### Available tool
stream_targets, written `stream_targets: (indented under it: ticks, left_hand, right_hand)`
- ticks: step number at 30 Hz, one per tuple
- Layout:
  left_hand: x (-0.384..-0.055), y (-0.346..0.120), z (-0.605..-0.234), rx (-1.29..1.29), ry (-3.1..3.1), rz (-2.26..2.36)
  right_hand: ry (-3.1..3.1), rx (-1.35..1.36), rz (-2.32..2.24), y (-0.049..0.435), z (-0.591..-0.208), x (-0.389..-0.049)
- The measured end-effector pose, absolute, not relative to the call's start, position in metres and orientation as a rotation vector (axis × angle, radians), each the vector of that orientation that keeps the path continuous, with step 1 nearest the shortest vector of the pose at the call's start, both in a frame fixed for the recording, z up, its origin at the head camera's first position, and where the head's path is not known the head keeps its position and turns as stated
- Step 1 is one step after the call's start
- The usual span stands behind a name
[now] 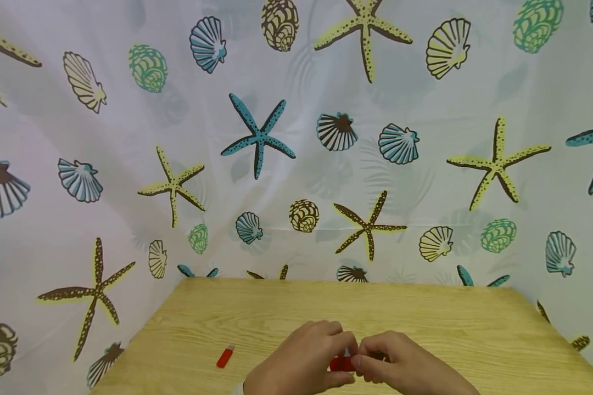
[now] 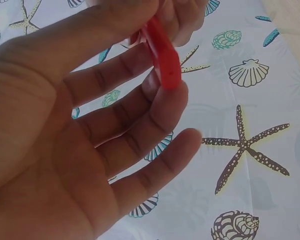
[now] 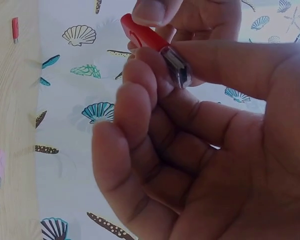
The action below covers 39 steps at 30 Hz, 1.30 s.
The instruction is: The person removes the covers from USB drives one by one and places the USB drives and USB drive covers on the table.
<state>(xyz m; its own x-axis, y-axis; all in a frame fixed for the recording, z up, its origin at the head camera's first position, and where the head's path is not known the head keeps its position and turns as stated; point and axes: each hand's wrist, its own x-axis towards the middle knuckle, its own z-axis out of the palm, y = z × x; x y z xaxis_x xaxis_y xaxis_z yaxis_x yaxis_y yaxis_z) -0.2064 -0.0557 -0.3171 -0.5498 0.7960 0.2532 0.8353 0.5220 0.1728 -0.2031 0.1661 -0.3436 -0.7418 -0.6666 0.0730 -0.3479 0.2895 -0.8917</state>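
This is a screened-off tabletop workspace, with starfish-printed cloth (image 1: pixel 296 181) enclosing a wood-grain table (image 1: pixel 425 312) on three sides.

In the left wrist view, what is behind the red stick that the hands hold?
Behind the red stick show the right hand and, farther back, patterned cloth with a partly hidden starfish. What the stick covers cannot be seen.

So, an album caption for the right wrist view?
Left hand and right hand hold a slim, red-and-silver USB stick.

Shell-print cloth (image 1: pixel 296 175) is hanging at twelve o'clock, wooden table (image 1: pixel 217 312) is spreading toward six, loose red USB stick (image 1: pixel 224 357) is lying at seven.
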Motion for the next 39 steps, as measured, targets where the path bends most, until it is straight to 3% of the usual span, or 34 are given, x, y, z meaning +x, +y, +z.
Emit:
stream_targets:
  ticks: [39]
  left_hand:
    - [-0.2073, -0.0565, -0.3197, -1.504, -2.447, -0.512]
  right_hand:
    - [2.172, -1.029, -1.468, 0.1644, -0.3386, -0.201]
